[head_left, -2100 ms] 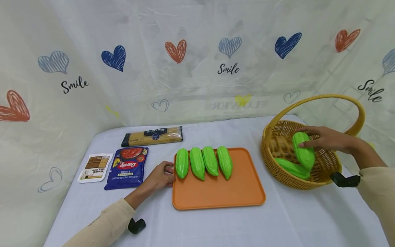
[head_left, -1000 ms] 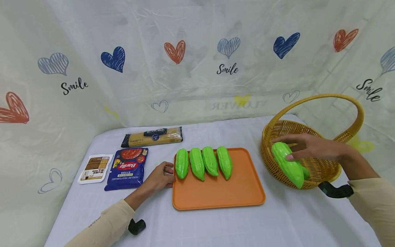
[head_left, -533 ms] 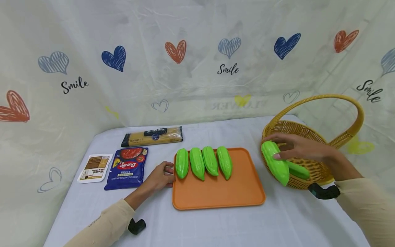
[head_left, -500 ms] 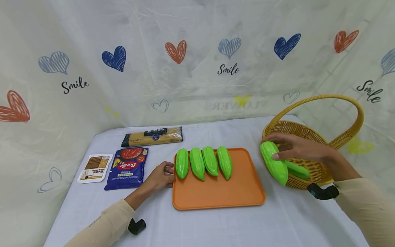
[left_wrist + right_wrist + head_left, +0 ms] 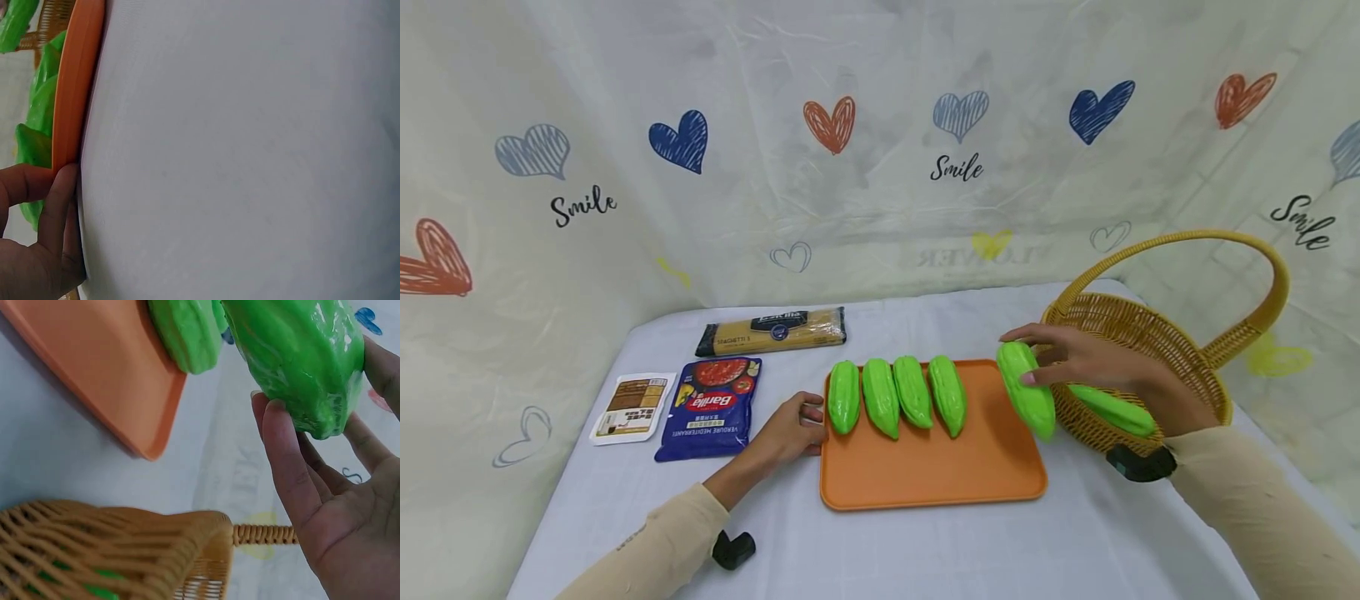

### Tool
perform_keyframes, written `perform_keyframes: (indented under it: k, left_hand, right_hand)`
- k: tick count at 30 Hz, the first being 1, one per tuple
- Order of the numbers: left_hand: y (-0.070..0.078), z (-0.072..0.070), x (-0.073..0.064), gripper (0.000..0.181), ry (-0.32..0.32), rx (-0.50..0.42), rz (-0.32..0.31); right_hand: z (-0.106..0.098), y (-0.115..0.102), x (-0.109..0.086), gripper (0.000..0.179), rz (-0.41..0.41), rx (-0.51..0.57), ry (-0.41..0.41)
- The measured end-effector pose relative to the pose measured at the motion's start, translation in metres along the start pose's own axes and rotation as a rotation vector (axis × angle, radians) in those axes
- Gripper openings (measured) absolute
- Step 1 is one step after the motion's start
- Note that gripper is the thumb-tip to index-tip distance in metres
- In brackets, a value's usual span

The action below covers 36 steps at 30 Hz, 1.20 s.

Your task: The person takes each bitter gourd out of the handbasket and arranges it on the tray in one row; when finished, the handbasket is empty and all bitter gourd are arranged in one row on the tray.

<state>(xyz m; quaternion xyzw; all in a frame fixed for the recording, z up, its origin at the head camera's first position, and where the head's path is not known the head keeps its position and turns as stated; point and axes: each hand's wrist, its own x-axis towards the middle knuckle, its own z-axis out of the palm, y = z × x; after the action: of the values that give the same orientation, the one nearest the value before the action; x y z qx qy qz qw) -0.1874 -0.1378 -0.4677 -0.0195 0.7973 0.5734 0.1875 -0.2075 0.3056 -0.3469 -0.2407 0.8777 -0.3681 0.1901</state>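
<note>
My right hand (image 5: pixel 1086 360) holds a green bitter melon (image 5: pixel 1026 400) between thumb and fingers, over the right edge of the orange tray (image 5: pixel 925 471). In the right wrist view, the fingertips grip the melon's end (image 5: pixel 306 369). At the tray's left edge, my left hand (image 5: pixel 786 432) pinches the rim, as the left wrist view shows with the fingers (image 5: pixel 57 209) at the orange wall (image 5: pixel 78 81). Several bitter melons (image 5: pixel 880 397) lie side by side along the tray's back left. Another bitter melon (image 5: pixel 1112 408) lies in the wicker basket (image 5: pixel 1116 321), partly hidden by my right arm.
The basket's tall handle (image 5: pixel 1180 236) arches up at the right, behind my right forearm. Left of the tray lie a blue Barilla pouch (image 5: pixel 711 408) and a small white packet (image 5: pixel 632 408). A spaghetti pack (image 5: pixel 775 330) lies behind, before the printed curtain (image 5: pixel 880 208).
My right hand has lifted the bitter melon out of the basket and carried it left to the tray's right edge. My left hand has stayed at the tray.
</note>
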Motion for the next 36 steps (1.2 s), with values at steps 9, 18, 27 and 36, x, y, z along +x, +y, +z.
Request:
perform_keyframes:
  k: [9, 18, 27, 36]
  left_hand:
    - [0.0, -0.001, 0.0, 0.055, -0.001, 0.004, 0.002]
    - [0.0, -0.001, 0.0, 0.056, -0.005, 0.003, -0.001]
    - [0.0, -0.001, -0.001, 0.056, -0.006, 0.01, 0.0]
    - [0.0, -0.002, -0.001, 0.057, -0.007, 0.03, -0.002]
  right_hand:
    - [0.013, 0.006, 0.017, 0.059, 0.069, 0.046, -0.035]
    - [0.024, 0.01, 0.029, 0.061, 0.089, 0.039, -0.024]
    - [0.037, 0.012, 0.045, 0.067, 0.139, 0.144, -0.024]
    - [0.051, 0.016, 0.055, 0.066, 0.164, 0.149, 0.026]
